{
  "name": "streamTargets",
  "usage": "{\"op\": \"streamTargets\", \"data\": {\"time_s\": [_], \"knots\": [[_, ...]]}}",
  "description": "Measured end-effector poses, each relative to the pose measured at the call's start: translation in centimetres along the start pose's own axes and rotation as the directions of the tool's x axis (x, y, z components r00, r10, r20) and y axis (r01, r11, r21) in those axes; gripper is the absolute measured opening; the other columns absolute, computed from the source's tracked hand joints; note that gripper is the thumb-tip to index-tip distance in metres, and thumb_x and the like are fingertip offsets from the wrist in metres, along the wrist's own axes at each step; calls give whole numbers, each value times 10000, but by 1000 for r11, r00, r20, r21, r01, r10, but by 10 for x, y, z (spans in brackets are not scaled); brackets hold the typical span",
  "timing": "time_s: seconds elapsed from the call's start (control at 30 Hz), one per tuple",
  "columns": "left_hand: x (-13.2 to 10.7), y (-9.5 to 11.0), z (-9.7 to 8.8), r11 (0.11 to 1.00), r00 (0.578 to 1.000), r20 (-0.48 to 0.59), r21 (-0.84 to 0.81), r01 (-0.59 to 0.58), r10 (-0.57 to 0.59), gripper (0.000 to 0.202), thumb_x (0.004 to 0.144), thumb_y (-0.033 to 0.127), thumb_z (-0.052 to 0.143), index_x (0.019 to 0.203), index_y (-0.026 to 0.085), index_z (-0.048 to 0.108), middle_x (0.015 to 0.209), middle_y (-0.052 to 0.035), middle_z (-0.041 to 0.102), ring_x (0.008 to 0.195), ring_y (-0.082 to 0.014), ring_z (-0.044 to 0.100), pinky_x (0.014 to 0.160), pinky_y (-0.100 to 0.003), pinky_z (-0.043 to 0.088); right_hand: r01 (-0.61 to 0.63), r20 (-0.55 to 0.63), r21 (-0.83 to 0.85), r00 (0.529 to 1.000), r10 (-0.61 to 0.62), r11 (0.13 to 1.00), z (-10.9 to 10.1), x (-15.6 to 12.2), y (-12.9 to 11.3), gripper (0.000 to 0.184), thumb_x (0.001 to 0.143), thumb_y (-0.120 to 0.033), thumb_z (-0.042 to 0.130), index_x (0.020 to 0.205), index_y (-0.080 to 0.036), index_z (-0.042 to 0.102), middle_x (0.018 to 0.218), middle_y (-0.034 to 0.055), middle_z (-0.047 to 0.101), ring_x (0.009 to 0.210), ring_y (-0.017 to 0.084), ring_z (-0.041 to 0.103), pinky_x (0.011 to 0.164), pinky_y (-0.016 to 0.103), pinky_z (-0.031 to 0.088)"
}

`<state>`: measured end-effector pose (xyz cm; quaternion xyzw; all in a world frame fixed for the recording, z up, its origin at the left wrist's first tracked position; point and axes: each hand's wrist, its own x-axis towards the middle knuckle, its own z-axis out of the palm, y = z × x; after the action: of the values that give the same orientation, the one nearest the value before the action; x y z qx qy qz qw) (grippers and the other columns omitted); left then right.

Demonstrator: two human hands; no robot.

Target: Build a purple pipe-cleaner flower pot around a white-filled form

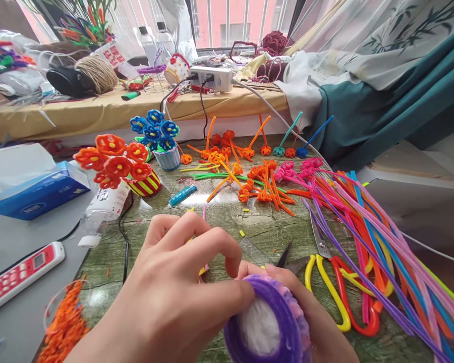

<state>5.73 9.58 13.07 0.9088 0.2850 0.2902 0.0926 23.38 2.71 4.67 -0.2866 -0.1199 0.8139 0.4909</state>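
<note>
Near the bottom of the view is a small round pot [289, 327] wrapped in purple and pink fuzzy pipe cleaner, its opening tipped toward me. White stuffing [260, 325] shows inside the purple rim. My right hand [318, 312] is wrapped around the pot's far right side, most of its fingers hidden behind it. From the left, my left hand [185, 267] pinches the rim between its thumb and curled fingers. Just beyond the pot lie black blades [285, 254], partly covered, and scissors with red and yellow handles [323, 247].
Long coloured pipe cleaners [393, 227] spread along the right. Orange pipe-cleaner flowers [263, 174] lie mid-table. Finished pots of red flowers [113, 159] and blue flowers [155, 128] stand back left, near a plastic bottle [104, 209]. Orange scraps [66, 322] fill the lower left.
</note>
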Motion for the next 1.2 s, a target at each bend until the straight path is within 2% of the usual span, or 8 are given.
{"op": "streamTargets", "data": {"time_s": [0.1,0.17,0.37,0.53,0.7,0.9,1.03,1.2], "knots": [[1,0,-2,1000,1000,10,17,-17,17,247,976,160,570,826,304,703,925,75,644,839,-141,483,830,-335,297,-165,49,123,986,160,979,2,2,-1,257,837,-464,774,838,-208,750,751,-3,600,691,128,540,734,246,515],[0,-1,-3,999,999,31,35,-18,17,235,951,111,584,855,297,692,937,58,637,863,-151,475,842,-336,303,-201,62,163,979,194,966,3,3,-3,286,795,-483,806,845,-208,748,763,-5,590,675,128,516,740,251,502],[-5,1,-5,998,999,20,52,39,-40,182,960,142,616,849,283,647,911,41,610,886,-161,461,831,-337,319,-175,20,112,985,174,978,1,3,-2,288,807,-540,764,828,-255,740,758,8,618,658,172,516,750,320,493],[-7,1,-4,996,996,19,27,84,-85,177,956,139,617,876,293,651,935,43,600,895,-160,461,821,-334,323,-213,88,124,975,203,969,-1,5,-1,287,817,-519,768,898,-245,772,778,-9,632,688,146,536,775,271,483],[-6,-2,-3,998,997,32,-19,66,-66,182,980,166,590,917,320,665,922,46,604,910,-161,450,792,-318,336,-184,95,110,980,174,977,-5,9,-3,281,853,-499,757,1006,-268,806,782,-4,673,726,157,556,753,262,486],[-4,-6,-5,994,993,96,-73,76,-69,193,960,152,603,880,305,690,927,22,630,900,-161,498,783,-321,386,-177,74,-16,981,178,984,-5,14,-4,316,794,-578,773,821,-264,783,760,1,661,691,179,557,756,303,494],[-1,-10,-5,992,991,124,-109,70,-57,215,975,165,588,847,303,693,911,29,626,894,-153,501,776,-321,379,-201,71,-24,977,202,979,-5,16,-5,316,780,-575,782,824,-261,770,759,-2,651,687,174,548,773,306,487],[1,-10,-6,993,980,191,-96,65,-46,199,978,173,595,875,304,704,962,34,634,938,-158,501,886,-335,378,-205,41,-39,978,206,978,-5,18,-6,346,755,-588,796,817,-249,767,736,0,632,651,168,506,719,301,464]]}}
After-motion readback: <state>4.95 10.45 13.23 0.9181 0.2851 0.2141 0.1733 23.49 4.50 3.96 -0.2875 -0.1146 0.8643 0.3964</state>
